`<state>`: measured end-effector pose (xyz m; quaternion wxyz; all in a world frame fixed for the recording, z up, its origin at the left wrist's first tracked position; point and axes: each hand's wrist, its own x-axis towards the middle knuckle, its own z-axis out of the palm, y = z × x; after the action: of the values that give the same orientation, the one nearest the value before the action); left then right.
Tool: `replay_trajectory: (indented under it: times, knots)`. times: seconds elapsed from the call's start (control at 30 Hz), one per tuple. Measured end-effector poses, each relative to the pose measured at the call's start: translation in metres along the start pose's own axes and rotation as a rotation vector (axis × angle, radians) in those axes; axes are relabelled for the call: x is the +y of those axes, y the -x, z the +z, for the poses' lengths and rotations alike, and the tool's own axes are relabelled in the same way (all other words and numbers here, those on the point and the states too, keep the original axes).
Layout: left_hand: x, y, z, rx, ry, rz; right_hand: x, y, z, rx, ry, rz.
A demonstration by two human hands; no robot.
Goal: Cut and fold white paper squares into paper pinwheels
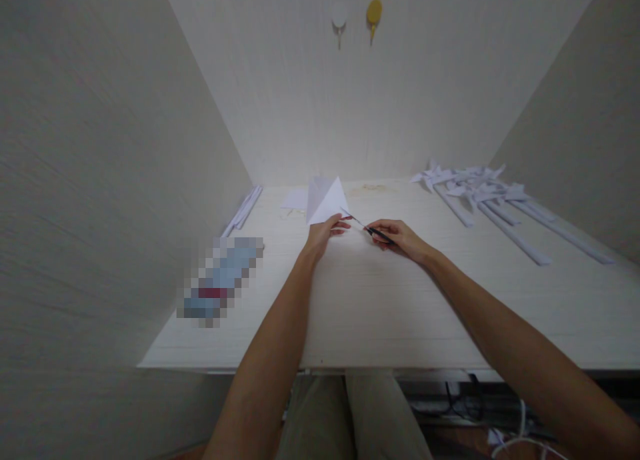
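The left hand (pixel 323 237) pinches a folded white paper triangle (pixel 326 199) by its lower edge; just right of the paper, the right hand (pixel 400 239) grips dark-handled scissors (pixel 367 228), blades touching it.

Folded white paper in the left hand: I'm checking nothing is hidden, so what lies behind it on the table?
Behind the folded white paper, a flat white sheet shows at its left on the table. The part directly behind is covered.

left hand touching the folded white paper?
Touching. The head view shows the left hand pinching the lower edge of the folded white paper, fingers overlapping it with no gap.
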<state>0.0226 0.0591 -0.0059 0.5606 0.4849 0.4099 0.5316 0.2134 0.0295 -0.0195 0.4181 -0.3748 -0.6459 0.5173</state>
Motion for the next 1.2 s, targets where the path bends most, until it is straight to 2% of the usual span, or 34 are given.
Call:
replay_trajectory:
  times: [0.5, 1.2]
  knots:
    - [-0.0036, -0.0026, -0.0051, -0.053, -0.048, 0.005, -0.0025, 0.0016, 0.0, 0.013, 0.043, -0.006]
    - [-0.0041, -0.0033, -0.0057, -0.06, -0.035, 0.026, 0.0016, 0.0028, -0.0024, 0.008, 0.089, -0.028]
